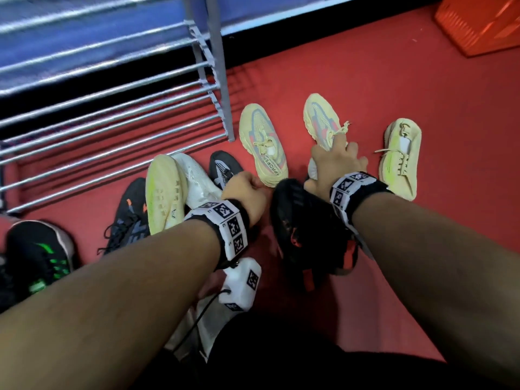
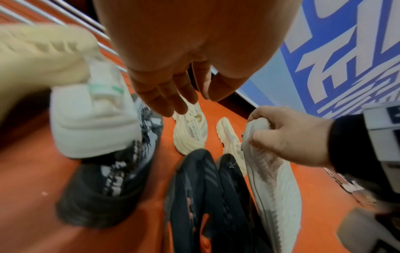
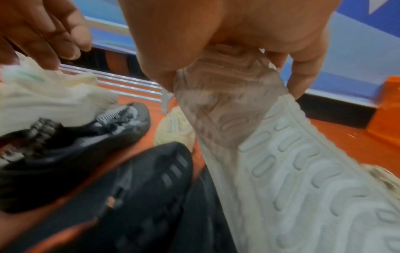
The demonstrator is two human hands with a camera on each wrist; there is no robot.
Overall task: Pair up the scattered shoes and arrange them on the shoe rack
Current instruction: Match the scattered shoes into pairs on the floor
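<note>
My right hand [image 1: 337, 161] grips one end of a white knit shoe [image 3: 303, 179], its ribbed sole turned towards the wrist camera; the same shoe [image 2: 272, 188] hangs tilted above the floor. My left hand [image 2: 177, 95] hovers with relaxed fingers, holding nothing, just beside another white shoe [image 1: 197, 178] with a green heel stripe [image 2: 93, 123]. A black-and-white knit shoe [image 1: 225, 167] lies under that one. Two black shoes with orange accents [image 1: 304, 229] lie between my wrists. The metal shoe rack [image 1: 112, 108] stands at the left with bare bars.
Two cream shoes with blue-pink uppers [image 1: 263, 142] [image 1: 323, 119] lie on the red floor. One cream-and-neon shoe [image 1: 401, 159] lies at the right, another [image 1: 163, 192] by the rack. A black-orange shoe [image 1: 129, 218] and a black-green shoe [image 1: 39, 254] lie at the left. An orange crate [image 1: 478, 23] stands back right.
</note>
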